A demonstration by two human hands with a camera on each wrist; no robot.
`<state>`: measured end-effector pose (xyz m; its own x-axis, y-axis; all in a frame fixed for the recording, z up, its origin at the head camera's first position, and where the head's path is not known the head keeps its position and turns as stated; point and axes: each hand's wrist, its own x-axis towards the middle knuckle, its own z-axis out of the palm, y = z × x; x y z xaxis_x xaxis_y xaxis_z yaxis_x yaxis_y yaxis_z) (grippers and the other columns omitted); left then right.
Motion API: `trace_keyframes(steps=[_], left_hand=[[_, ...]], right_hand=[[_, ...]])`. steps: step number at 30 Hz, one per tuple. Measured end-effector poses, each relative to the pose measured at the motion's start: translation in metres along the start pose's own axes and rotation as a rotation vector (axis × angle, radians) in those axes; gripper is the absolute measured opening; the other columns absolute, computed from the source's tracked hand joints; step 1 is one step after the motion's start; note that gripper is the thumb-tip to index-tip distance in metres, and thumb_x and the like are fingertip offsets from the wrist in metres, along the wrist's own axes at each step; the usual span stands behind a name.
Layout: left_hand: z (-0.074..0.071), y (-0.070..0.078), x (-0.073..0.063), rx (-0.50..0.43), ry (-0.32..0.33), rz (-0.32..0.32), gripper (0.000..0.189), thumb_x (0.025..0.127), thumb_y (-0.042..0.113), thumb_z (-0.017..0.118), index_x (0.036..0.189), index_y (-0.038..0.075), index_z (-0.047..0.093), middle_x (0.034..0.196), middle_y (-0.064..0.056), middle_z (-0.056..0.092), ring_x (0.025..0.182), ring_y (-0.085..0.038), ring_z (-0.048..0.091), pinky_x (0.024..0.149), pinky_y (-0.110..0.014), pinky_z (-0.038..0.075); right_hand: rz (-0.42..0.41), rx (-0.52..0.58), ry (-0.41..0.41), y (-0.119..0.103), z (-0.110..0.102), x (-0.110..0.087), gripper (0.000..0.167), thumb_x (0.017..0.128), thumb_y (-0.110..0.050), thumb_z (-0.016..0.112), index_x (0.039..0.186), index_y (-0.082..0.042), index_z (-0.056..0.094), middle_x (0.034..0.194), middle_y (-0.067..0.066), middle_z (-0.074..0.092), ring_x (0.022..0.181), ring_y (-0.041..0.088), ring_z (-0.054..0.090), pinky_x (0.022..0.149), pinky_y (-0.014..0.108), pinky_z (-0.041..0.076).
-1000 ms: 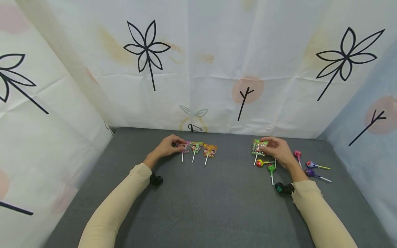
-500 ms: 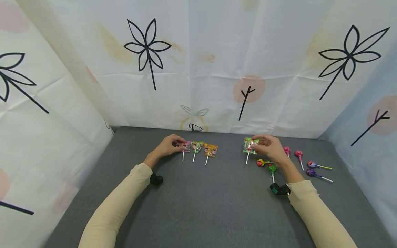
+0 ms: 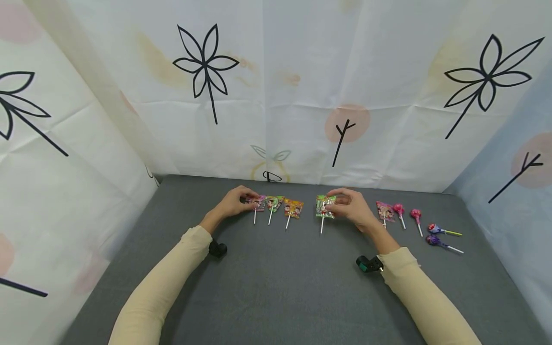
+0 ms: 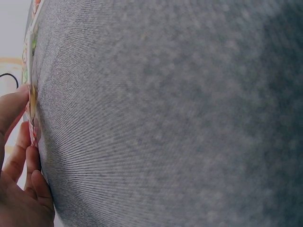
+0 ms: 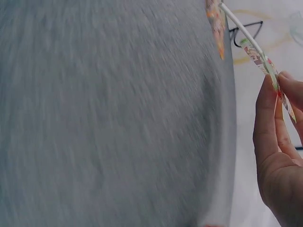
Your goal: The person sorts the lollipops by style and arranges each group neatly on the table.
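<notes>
My left hand [image 3: 235, 202] is at the left end of a short row of flat-wrapped lollipops, its thumb and fingers on the edge of a pink-wrapped lollipop [image 3: 258, 203]. Beside that lie a green-wrapped lollipop [image 3: 274, 203] and an orange-wrapped lollipop [image 3: 293, 209], sticks toward me. Right of the row, my right hand [image 3: 351, 208] pinches another green-wrapped lollipop [image 3: 322, 207] by its wrapper, stick pointing down. The right wrist view shows this pinched lollipop [image 5: 258, 59] between thumb and fingertips, raised off the table.
At the right lie a pink flat-wrapped lollipop [image 3: 384, 211], two round pink lollipops [image 3: 399, 209], a blue-and-red lollipop [image 3: 434, 229] and a purple lollipop [image 3: 433, 240]. The grey table [image 3: 276, 287] ends at a patterned cloth [image 3: 297, 96] behind.
My right hand has carried the green-wrapped lollipop leftward toward the row, uncovering the pink-wrapped one. The small yellow and green round lollipops are no longer seen near the right arm. The left hand stays put.
</notes>
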<state>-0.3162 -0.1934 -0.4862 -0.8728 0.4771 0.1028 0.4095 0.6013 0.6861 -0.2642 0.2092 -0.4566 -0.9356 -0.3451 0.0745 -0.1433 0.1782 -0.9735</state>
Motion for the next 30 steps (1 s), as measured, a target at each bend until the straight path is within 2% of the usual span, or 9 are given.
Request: trace_keyframes(steps=[3,10,14,19,26,30], left_hand=[[-0.001,0.0,-0.001,-0.005,0.005,0.002,0.028,0.093,0.011,0.077,0.12,0.003,0.073,0.118,-0.015,0.061,0.111,-0.037,0.057,0.097,-0.054,0.044],[-0.002,0.0,-0.003,-0.009,0.04,0.084,0.026,0.092,0.013,0.078,0.117,0.004,0.074,0.112,-0.011,0.062,0.103,-0.034,0.06,0.091,-0.052,0.047],[0.0,-0.001,0.0,-0.001,0.026,0.056,0.027,0.093,0.012,0.078,0.118,0.003,0.074,0.114,-0.014,0.063,0.105,-0.035,0.06,0.092,-0.053,0.047],[0.0,0.0,0.001,0.021,0.013,0.035,0.027,0.093,0.011,0.077,0.118,0.002,0.074,0.115,-0.015,0.064,0.107,-0.036,0.059,0.093,-0.054,0.046],[-0.002,-0.001,-0.002,0.004,0.036,0.114,0.025,0.093,0.018,0.078,0.115,0.006,0.076,0.11,-0.009,0.065,0.101,-0.03,0.06,0.088,-0.051,0.048],[-0.001,-0.001,-0.002,0.0,0.019,0.065,0.027,0.093,0.014,0.077,0.118,0.004,0.075,0.113,-0.011,0.064,0.105,-0.033,0.059,0.092,-0.054,0.046]], right_hand=[[0.02,0.016,-0.01,0.004,0.01,0.005,0.039,0.094,0.001,0.072,0.13,0.01,0.059,0.101,0.027,0.069,0.081,0.029,0.069,0.075,0.049,0.057],[0.062,0.027,-0.038,0.008,0.026,0.014,0.041,0.095,0.003,0.069,0.133,0.013,0.055,0.105,0.031,0.068,0.09,0.035,0.069,0.08,0.046,0.057],[0.094,0.011,-0.029,0.01,0.029,0.018,0.042,0.095,0.003,0.069,0.133,0.012,0.055,0.108,0.031,0.068,0.095,0.04,0.068,0.081,0.046,0.057],[0.091,-0.077,-0.025,0.014,0.03,0.021,0.039,0.096,0.002,0.069,0.132,0.012,0.057,0.108,0.029,0.068,0.092,0.039,0.068,0.079,0.046,0.057],[-0.004,-0.254,-0.051,0.014,0.026,0.023,0.035,0.094,-0.001,0.073,0.125,0.013,0.062,0.109,0.026,0.068,0.09,0.036,0.069,0.075,0.047,0.055],[-0.018,-0.328,-0.054,0.012,0.023,0.024,0.034,0.093,-0.003,0.075,0.122,0.011,0.064,0.114,0.026,0.067,0.096,0.037,0.068,0.077,0.048,0.055]])
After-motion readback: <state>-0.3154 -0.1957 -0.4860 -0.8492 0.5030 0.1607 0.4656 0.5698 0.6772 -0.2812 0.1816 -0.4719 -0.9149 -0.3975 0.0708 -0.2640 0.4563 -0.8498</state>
